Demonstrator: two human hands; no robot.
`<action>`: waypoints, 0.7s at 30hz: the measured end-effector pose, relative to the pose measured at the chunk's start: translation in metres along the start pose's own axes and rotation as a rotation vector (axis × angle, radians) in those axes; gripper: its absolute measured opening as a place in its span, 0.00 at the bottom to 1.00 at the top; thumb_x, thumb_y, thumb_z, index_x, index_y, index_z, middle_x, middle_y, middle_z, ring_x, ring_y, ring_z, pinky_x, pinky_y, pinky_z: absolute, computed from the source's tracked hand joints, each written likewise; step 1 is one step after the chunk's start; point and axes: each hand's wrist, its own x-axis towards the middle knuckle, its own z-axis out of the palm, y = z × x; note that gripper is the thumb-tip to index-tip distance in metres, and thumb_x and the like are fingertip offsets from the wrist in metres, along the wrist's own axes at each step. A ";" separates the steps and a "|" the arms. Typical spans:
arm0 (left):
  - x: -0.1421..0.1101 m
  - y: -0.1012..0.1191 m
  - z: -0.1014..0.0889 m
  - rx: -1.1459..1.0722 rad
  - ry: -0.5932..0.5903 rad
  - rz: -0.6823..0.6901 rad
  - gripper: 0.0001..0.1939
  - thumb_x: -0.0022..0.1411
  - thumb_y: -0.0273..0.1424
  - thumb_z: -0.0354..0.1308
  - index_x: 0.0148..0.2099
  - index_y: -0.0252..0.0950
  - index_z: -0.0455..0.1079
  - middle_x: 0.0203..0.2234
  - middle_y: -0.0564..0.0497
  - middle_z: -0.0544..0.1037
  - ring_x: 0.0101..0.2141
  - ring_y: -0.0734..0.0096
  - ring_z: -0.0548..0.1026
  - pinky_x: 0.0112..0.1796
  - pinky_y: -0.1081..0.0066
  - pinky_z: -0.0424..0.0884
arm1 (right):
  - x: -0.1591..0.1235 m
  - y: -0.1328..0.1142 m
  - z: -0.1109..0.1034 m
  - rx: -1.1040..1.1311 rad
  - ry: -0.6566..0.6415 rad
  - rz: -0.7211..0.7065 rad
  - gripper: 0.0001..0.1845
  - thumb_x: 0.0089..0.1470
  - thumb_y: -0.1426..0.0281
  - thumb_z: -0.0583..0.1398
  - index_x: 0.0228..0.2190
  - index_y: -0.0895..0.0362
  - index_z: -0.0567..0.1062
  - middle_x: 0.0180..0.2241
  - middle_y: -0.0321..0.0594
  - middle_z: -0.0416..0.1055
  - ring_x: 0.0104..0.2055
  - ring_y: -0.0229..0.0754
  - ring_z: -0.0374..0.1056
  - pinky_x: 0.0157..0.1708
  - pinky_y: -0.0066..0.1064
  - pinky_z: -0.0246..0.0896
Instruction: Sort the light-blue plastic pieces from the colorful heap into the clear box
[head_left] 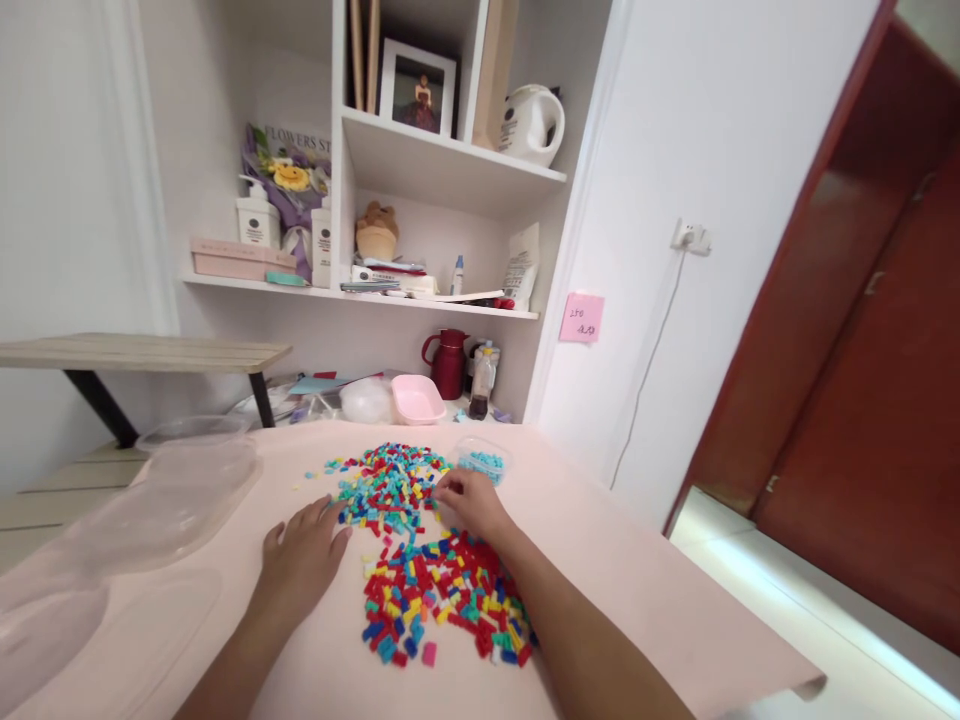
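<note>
A heap of small plastic bricks (420, 560) in red, blue, yellow, teal and white lies spread on the pink table (645, 600). My left hand (304, 555) rests flat on the table at the heap's left edge, fingers stretched out. My right hand (469, 500) lies over the far right part of the heap with fingers curled down into the bricks; what they pinch is hidden. Just beyond it stands a small clear tub (484, 462) holding teal bricks.
Clear plastic lids and containers (172, 500) lie at the table's left. Behind stand a pink tub (417, 398), a red jug (448, 362), a bottle and shelves with clutter. A wooden side table (142, 352) is at left, a red door (870, 380) at right.
</note>
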 end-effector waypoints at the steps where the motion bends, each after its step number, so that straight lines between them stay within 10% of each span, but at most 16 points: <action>1: 0.000 0.000 0.000 0.001 -0.001 -0.002 0.21 0.65 0.35 0.42 0.59 0.44 0.62 0.60 0.47 0.64 0.59 0.62 0.61 0.56 0.52 0.52 | 0.002 0.002 -0.004 0.021 0.046 0.024 0.10 0.51 0.64 0.58 0.27 0.57 0.77 0.20 0.34 0.68 0.22 0.36 0.63 0.24 0.25 0.56; 11: 0.000 -0.002 0.004 -0.011 0.003 -0.005 0.22 0.65 0.36 0.41 0.59 0.44 0.62 0.61 0.48 0.63 0.59 0.62 0.61 0.56 0.52 0.51 | 0.016 0.040 -0.050 -0.092 0.552 0.252 0.19 0.52 0.57 0.54 0.37 0.54 0.77 0.28 0.37 0.74 0.31 0.42 0.68 0.33 0.31 0.60; 21: 0.000 -0.001 0.001 -0.035 0.012 0.007 0.22 0.65 0.35 0.40 0.59 0.43 0.62 0.60 0.47 0.64 0.58 0.61 0.61 0.56 0.51 0.51 | 0.009 0.031 -0.053 -0.390 0.334 0.255 0.18 0.58 0.63 0.50 0.45 0.49 0.74 0.49 0.39 0.69 0.42 0.42 0.69 0.39 0.31 0.61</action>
